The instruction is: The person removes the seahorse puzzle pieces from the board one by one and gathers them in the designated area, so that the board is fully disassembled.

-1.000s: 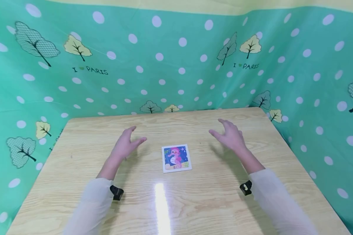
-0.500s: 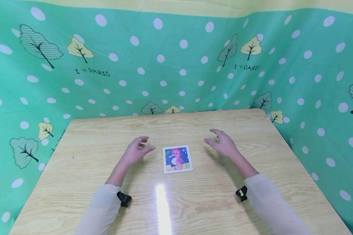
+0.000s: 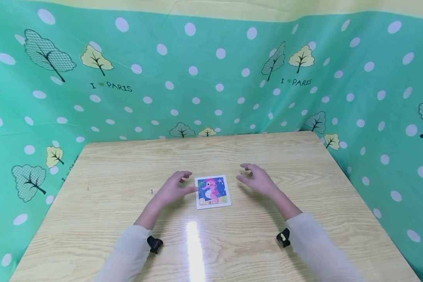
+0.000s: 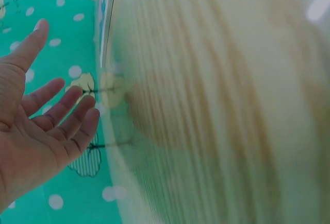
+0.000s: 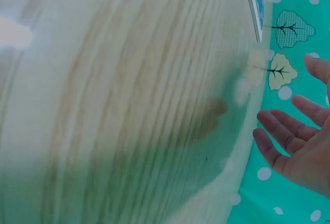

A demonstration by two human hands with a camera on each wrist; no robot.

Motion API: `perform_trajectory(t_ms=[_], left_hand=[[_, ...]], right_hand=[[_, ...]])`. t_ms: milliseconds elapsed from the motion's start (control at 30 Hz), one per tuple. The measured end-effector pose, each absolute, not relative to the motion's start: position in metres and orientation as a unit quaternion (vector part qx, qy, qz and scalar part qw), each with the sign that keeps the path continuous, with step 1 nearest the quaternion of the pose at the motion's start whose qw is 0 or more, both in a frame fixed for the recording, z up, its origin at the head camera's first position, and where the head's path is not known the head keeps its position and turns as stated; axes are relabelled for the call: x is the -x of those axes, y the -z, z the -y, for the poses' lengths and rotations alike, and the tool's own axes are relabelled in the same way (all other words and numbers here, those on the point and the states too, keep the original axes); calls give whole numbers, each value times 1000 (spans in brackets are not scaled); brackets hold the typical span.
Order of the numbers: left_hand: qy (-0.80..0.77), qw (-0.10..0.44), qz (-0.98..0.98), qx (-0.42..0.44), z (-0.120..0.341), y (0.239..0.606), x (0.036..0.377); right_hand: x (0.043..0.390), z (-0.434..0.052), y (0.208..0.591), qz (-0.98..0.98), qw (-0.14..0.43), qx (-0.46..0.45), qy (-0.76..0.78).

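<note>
A small square seahorse picture board [image 3: 212, 192] with a white border lies flat on the wooden table, its pink seahorse on a blue ground facing up. At its left side is my left hand [image 3: 172, 190], the thumb tip overlapping the border in the head view. My right hand [image 3: 258, 181] is a short way off the board's right side. In the left wrist view the left hand [image 4: 41, 116] shows an empty palm with relaxed fingers. The right hand [image 5: 301, 136] likewise holds nothing, its fingers loosely bent. Both wrist views catch only the board's thin edge.
The light wooden table [image 3: 127, 164] carries a bright light reflection toward its front. A tiny dark speck [image 3: 152, 191] shows on the table left of the left hand. Behind and at the sides hangs a green dotted curtain [image 3: 197, 78] with printed trees.
Both hands have moved inward toward the board, the left rightward and the right leftward, and both come slightly nearer the person. The board keeps its place on the table.
</note>
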State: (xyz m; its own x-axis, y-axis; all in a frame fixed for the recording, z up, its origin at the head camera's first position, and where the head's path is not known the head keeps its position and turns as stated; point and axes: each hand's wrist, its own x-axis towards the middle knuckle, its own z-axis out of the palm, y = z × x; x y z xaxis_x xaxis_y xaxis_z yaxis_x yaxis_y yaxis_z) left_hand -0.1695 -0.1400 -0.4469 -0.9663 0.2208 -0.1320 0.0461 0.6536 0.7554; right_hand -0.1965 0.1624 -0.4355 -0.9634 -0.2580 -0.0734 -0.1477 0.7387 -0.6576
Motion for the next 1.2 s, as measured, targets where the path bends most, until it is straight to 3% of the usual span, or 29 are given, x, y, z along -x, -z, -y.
perform_trajectory(t_ms=[367,1200], left_hand=[[-313,91,-937,-128,122,449,161],[-205,98,-966,-126,109,446,160]], right_hand=[[192,-145,444,-924,101,124,348],[194,-118,456,-927,86,167,326]])
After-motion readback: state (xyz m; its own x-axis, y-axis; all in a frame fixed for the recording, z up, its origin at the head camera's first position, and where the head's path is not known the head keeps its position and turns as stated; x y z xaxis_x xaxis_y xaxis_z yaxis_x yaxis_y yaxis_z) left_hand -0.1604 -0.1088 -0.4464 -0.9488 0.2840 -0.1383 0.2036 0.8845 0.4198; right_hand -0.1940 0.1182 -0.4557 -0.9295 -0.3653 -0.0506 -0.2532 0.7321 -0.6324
